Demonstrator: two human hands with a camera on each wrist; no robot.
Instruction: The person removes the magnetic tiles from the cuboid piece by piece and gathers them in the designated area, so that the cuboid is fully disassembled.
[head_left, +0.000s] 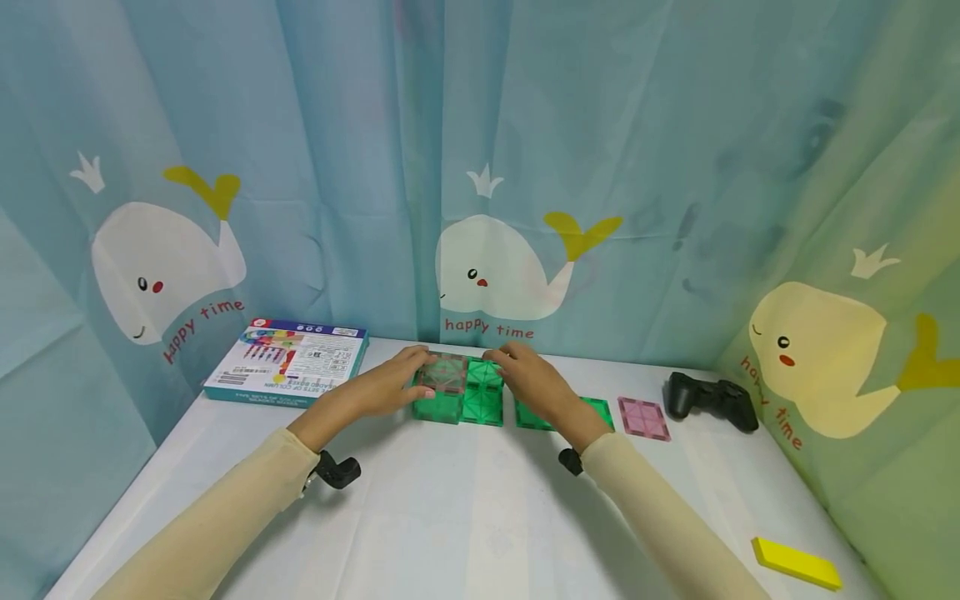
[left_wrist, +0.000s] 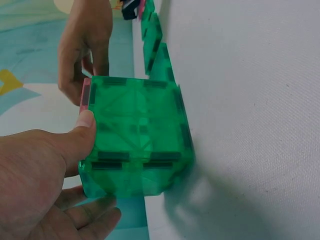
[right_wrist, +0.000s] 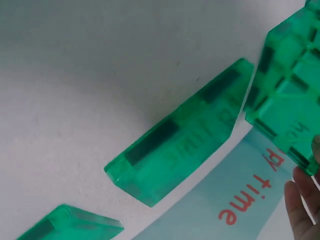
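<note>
A box of green see-through magnetic tiles (left_wrist: 135,120) with a pink tile (head_left: 444,373) on top stands at the table's back edge. My left hand (head_left: 384,385) holds it from the left. In the left wrist view its thumb presses the pink tile's edge, and the other fingers spread along the green side. Right beside the box is more green tile (head_left: 482,404). My right hand (head_left: 536,383) pinches the far corner of this green piece (right_wrist: 295,85), thumb on one face and fingers at the other. Most of that hand is outside the right wrist view.
Further green tiles (right_wrist: 182,132) lie to the right, partly under my right forearm in the head view. Beyond them are another pink tile (head_left: 643,418) and a black game controller (head_left: 711,402). A toy box (head_left: 288,362) lies at left, a yellow block (head_left: 797,564) at front right. Curtains (head_left: 360,167) hang behind.
</note>
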